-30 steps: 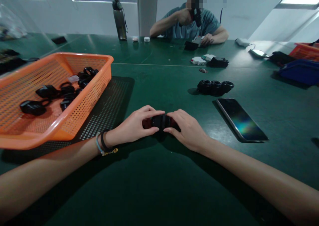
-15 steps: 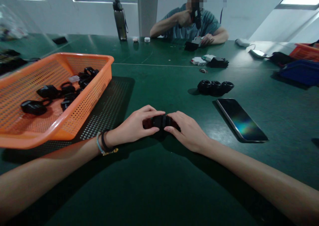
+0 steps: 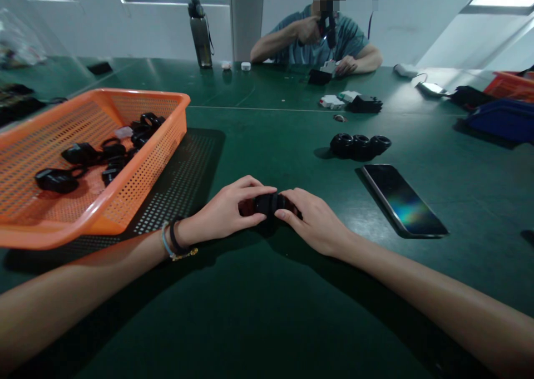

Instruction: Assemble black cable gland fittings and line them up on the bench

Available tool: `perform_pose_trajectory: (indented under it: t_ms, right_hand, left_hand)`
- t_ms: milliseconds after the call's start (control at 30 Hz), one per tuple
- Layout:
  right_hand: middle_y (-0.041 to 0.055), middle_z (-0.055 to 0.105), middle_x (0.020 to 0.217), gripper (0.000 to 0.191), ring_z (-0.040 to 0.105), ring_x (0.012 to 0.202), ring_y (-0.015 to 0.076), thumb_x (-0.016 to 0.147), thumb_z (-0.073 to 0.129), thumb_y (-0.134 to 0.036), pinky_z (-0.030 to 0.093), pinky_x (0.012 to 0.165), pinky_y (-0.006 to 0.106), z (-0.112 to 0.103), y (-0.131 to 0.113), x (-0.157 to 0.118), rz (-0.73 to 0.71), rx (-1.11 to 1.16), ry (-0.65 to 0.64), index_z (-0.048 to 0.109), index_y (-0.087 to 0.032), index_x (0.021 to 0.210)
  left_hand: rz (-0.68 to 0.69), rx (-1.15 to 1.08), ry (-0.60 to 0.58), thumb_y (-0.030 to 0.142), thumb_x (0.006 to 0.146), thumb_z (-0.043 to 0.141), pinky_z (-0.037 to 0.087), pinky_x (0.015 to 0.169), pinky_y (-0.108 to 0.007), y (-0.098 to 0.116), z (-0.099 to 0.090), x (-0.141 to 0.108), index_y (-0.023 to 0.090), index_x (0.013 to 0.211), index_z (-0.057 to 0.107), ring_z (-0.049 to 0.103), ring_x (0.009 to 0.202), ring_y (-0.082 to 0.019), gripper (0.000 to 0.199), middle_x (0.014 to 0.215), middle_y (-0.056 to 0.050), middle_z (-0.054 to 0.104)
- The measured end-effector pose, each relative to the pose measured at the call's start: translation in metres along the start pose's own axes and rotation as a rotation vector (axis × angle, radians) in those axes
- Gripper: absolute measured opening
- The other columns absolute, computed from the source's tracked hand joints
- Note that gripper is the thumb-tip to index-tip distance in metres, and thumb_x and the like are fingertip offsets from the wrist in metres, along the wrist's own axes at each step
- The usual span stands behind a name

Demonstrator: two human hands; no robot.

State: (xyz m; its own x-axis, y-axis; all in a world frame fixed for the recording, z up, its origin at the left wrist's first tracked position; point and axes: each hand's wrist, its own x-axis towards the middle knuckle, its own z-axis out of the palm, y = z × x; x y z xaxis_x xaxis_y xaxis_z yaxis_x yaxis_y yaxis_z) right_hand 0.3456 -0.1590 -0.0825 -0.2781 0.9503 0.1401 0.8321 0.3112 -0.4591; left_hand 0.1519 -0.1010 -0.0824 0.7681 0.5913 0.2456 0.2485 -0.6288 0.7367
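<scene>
Near the middle of the green table, a small black part (image 3: 269,203) lies between my two hands. My left hand (image 3: 233,205) grips its left end between thumb and fingers, and a black band and a beaded bracelet circle that wrist. From the other side, my right hand (image 3: 311,217) pinches the right end of the same part. Dark shadow hides the part's underside and fine shape. Beyond my right hand stand three black round pieces (image 3: 360,146) in a row, touching one another.
An orange basket (image 3: 137,201) holding several black parts is at the left. A phone (image 3: 404,200) lies at the right. Across the table (image 3: 267,312), a person (image 3: 308,34) holds a dark tool near a bottle (image 3: 201,37). A blue bin (image 3: 500,120) sits far right.
</scene>
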Motion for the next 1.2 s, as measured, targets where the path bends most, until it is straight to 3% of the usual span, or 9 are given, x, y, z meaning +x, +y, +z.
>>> perform_pose_trajectory:
  t_ms: [300,500,633,833,1000,1200]
  right_hand:
    - [0.0065,0.064,0.081,0.011,0.058,0.074,0.0186,0.088,0.051,-0.022,0.046,0.064,0.031,0.0,-0.001,0.0,0.016,0.022,0.007,0.059,-0.015,0.091]
    - [0.0109,0.066,0.101,0.037,0.062,0.092,0.025,0.08,0.064,-0.032,0.052,0.075,0.04,0.007,0.009,-0.001,-0.177,0.014,0.157,0.053,-0.016,0.112]
    - [0.0095,0.067,0.097,0.031,0.064,0.088,0.0246,0.082,0.061,-0.029,0.053,0.074,0.041,0.009,0.01,-0.002,-0.206,-0.015,0.205,0.053,-0.018,0.11]
    - [0.011,0.068,0.097,0.033,0.064,0.085,0.0232,0.088,0.055,-0.027,0.054,0.07,0.038,0.007,0.01,-0.004,-0.325,-0.084,0.282,0.048,-0.016,0.118]
    - [0.0137,0.067,0.096,0.03,0.061,0.088,0.0256,0.089,0.054,-0.03,0.053,0.072,0.04,0.005,0.012,-0.002,-0.465,-0.18,0.295,0.051,-0.013,0.112]
    - [0.0158,0.067,0.092,0.029,0.06,0.081,0.0253,0.092,0.048,-0.032,0.052,0.067,0.04,0.006,0.01,-0.002,-0.451,-0.189,0.287,0.052,-0.008,0.108]
  left_hand:
    - [-0.025,-0.004,0.026,0.018,0.078,0.062,0.053,0.08,-0.03,0.001,0.0,0.0,0.021,0.121,0.059,0.058,0.091,-0.017,0.043,0.106,-0.006,0.054]
    - [-0.062,-0.048,0.041,0.023,0.078,0.064,0.053,0.077,-0.03,0.0,0.0,-0.002,0.02,0.123,0.057,0.058,0.09,-0.017,0.046,0.106,-0.006,0.054]
    - [-0.133,-0.168,0.056,0.026,0.076,0.066,0.055,0.073,-0.03,-0.003,0.003,-0.001,0.022,0.134,0.044,0.061,0.083,-0.015,0.062,0.114,-0.007,0.055]
    - [-0.17,-0.252,0.006,0.029,0.074,0.068,0.054,0.076,-0.032,-0.006,0.004,0.003,0.015,0.121,0.057,0.065,0.086,-0.019,0.05,0.109,-0.009,0.066]
    - [-0.158,-0.231,-0.005,0.028,0.073,0.069,0.053,0.078,-0.03,-0.004,0.003,0.004,0.013,0.113,0.061,0.065,0.089,-0.019,0.043,0.105,-0.008,0.069]
    - [-0.129,-0.109,-0.01,0.031,0.076,0.067,0.053,0.077,-0.029,-0.003,0.003,0.003,0.015,0.113,0.061,0.065,0.089,-0.019,0.041,0.106,-0.008,0.068]
